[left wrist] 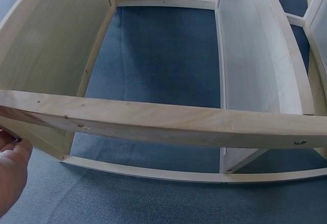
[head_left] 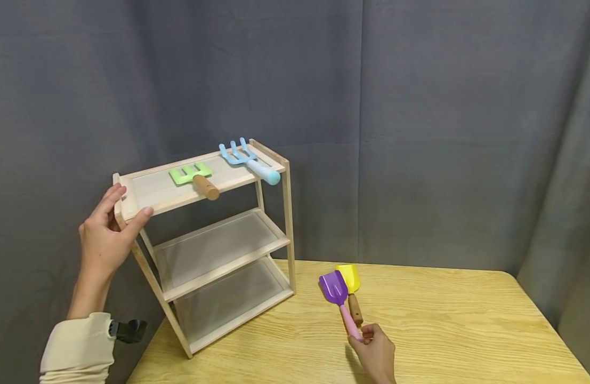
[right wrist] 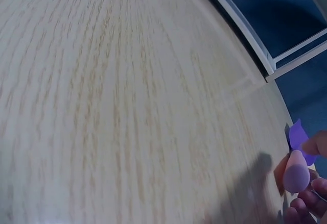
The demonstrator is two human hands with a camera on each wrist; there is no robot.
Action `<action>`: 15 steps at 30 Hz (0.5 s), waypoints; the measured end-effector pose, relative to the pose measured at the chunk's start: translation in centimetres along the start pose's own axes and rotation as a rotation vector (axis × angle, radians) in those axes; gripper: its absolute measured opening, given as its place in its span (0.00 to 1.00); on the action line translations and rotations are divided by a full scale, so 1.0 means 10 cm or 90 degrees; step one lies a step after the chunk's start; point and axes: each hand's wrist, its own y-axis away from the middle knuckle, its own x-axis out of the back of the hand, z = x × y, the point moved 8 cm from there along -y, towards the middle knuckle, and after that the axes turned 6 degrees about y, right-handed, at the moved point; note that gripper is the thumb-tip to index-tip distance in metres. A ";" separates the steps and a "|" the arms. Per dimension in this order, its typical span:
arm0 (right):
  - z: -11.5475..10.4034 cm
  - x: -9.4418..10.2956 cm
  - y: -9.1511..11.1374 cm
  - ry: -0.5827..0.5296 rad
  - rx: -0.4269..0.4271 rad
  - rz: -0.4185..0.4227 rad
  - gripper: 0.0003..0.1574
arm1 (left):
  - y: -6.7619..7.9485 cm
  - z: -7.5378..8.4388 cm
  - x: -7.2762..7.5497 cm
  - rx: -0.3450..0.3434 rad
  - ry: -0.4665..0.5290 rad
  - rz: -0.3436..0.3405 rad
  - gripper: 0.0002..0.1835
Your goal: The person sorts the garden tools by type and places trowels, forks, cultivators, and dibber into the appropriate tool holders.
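A three-tier wooden shelf (head_left: 227,292) stands at the left of the table. My left hand (head_left: 105,229) grips the left end of its top tier, thumb over the front corner, fingers at the back. On that tier lie a green toy rake (head_left: 189,174) with a brown handle and a light blue toy rake (head_left: 261,169). Low in the head view my right hand (head_left: 375,352) pinches the pink handle of a purple toy shovel (head_left: 334,288). A yellow toy shovel (head_left: 349,278) with a brown handle lies beside it, partly overlapped by the purple blade.
The light wooden table (head_left: 458,320) extends right of the shovels. Grey curtains (head_left: 419,133) hang behind it and along both sides. The shelf's middle tier (head_left: 223,253) and bottom tier (head_left: 232,304) sit below the rakes. A shelf side rail (left wrist: 168,122) crosses the left wrist view.
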 end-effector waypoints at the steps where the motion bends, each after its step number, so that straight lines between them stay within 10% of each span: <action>1: 0.00 -0.01 0.00 0.002 0.005 0.002 0.19 | 0.00 0.00 0.00 0.002 0.001 -0.001 0.33; 15: 0.02 -0.08 -0.03 0.018 0.050 0.022 0.17 | 0.00 0.01 0.00 -0.013 -0.003 0.011 0.33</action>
